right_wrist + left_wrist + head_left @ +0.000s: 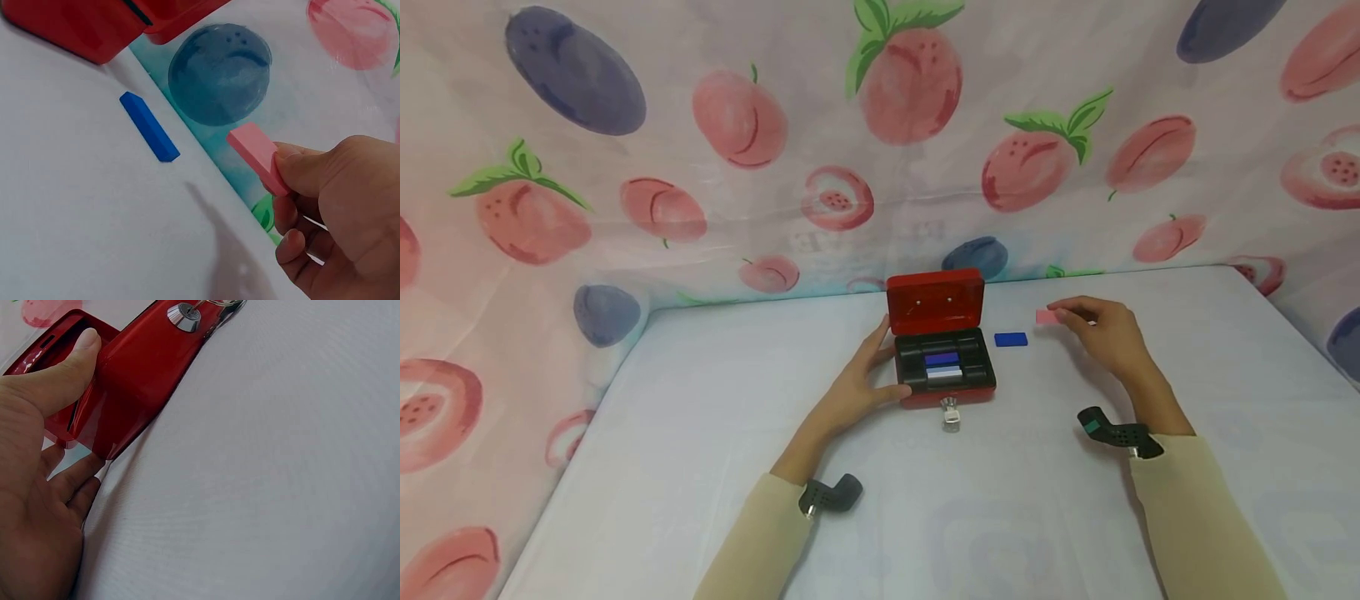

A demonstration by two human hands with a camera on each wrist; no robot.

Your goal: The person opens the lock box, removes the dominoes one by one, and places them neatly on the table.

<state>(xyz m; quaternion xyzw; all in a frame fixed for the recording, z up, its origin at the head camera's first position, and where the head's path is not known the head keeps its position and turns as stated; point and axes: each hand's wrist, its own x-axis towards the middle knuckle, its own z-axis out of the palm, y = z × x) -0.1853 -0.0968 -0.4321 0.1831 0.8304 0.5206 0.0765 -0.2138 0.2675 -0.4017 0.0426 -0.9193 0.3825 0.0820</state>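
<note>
A red cash box (947, 394) stands with its lid (936, 302) raised and a black compartment tray (911, 360) inside. In the tray's middle lie a purple-blue block (942, 359) and a white block (944, 372). My left hand (852, 392) holds the box by its left side, thumb at the front corner in the left wrist view and fingers against the side wall. Off to the right, my right hand (1105, 333) pinches a small pink rectangular block (255, 153) between thumb and fingers, above the table. A blue block (150, 128) lies between box and right hand.
A key with a ring and tag (951, 417) hangs from the lock (184, 317) on the box's front. White cloth covers the table (850, 517). Behind it rises a fruit-print curtain (700, 200), close to the raised lid.
</note>
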